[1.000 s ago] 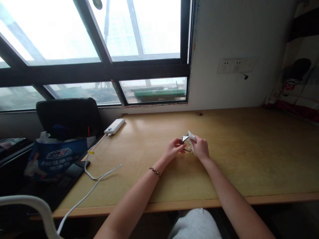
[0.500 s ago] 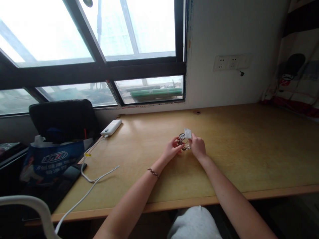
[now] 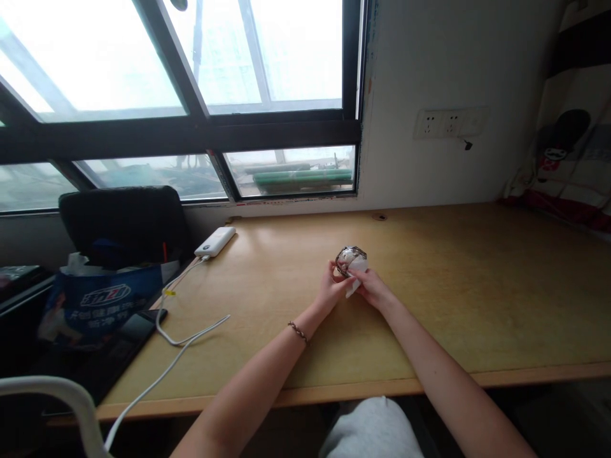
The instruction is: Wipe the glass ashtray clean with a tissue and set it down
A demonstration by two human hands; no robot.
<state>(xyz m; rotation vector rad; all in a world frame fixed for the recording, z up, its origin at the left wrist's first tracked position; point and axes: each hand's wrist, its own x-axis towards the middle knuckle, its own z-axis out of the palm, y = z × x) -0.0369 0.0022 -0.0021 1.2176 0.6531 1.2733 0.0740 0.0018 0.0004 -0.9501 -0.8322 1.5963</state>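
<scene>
Watch (image 3: 352,250), or perhaps a bracelet, juts forward from the left hand (image 3: 333,285), which curls closed on its near side. Right hand (image 3: 374,289) pinches tissue (image 3: 359,262) against it, over the table (image 3: 458,286).

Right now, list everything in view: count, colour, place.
Table: one, tan, centre.
Shiny object: one, silver, centre.
Thin sheet: one, white, against it.
Power bank: one, white, table's left.
Cable: count unclear, white, table's left.
Bag: one, blue, left.
Chair: one, black, behind bag.
Window: one, dark frame, upper left.
Socket panel: one, white, wall.
Patterned cloth: one, multicoloured, far right.
Curved tube: one, white, lower left.
Bracelet: one, brown, left wrist.
Left hand: one, bare, on shiny object.
Right hand: one, bare, on thin sheet.
Clothed knee: one, grey, bottom.
</scene>
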